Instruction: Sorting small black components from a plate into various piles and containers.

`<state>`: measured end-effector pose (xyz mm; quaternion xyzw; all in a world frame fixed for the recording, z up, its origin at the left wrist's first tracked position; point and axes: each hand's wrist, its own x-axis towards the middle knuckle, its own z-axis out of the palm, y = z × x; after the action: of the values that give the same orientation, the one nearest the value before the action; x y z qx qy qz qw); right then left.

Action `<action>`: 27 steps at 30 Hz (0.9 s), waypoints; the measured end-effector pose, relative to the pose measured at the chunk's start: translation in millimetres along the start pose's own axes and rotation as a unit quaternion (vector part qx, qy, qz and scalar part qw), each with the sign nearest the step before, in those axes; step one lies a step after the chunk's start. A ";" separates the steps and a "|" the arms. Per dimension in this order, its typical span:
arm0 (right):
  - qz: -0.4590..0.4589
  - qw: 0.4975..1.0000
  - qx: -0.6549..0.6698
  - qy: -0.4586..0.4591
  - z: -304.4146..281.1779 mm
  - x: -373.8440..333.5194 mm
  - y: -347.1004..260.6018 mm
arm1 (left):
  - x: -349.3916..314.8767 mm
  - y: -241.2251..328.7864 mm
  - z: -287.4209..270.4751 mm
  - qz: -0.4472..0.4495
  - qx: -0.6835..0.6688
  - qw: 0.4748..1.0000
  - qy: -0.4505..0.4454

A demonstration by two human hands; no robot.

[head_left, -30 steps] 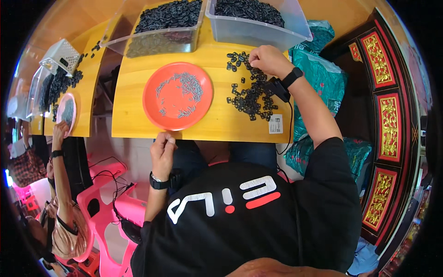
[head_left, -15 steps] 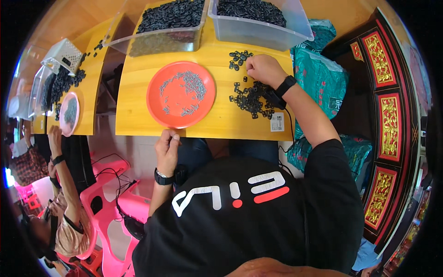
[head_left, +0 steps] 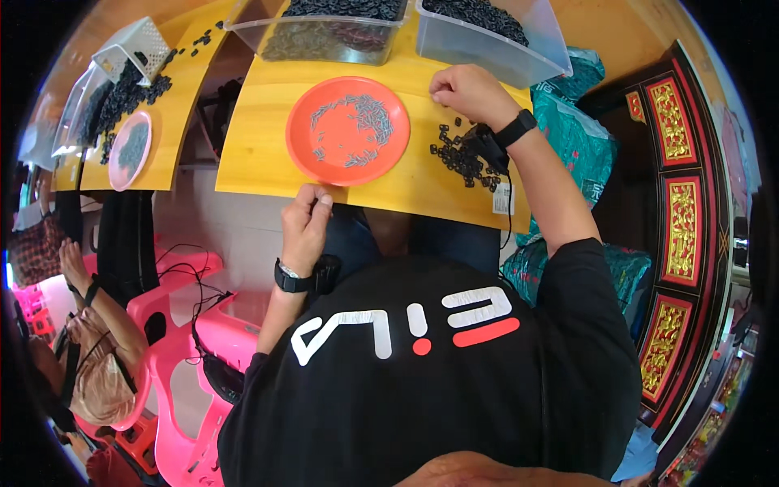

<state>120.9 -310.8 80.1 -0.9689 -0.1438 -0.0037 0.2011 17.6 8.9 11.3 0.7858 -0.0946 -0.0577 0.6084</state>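
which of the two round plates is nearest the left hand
The orange plate, just beyond the left hand; the pink plate sits on another table, further left.

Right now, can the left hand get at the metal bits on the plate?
Likely yes: the left hand is close by the plate, and nothing visible covers the metal bits or blocks the way over.

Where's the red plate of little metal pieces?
In the head view, the red plate is on the yellow table, left of the black pieces, with a clear bin beyond it and the left hand just below its near edge.
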 end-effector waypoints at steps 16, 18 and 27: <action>0.134 0.990 -0.025 0.017 47.8 -31.7 18.5 | 2.3 0.9 -0.7 0.046 -0.025 0.998 0.028; 0.120 0.990 -0.041 0.062 48.9 -34.7 20.8 | 1.1 5.2 -2.0 0.040 -0.017 0.999 0.016; 0.210 0.972 -0.105 0.014 51.7 -35.6 1.8 | -0.8 9.4 1.6 0.045 -0.006 0.999 -0.002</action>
<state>84.7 -302.0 29.6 -0.9930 0.0673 0.0097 0.0962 15.8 5.2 20.0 0.7772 -0.1309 -0.0318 0.6147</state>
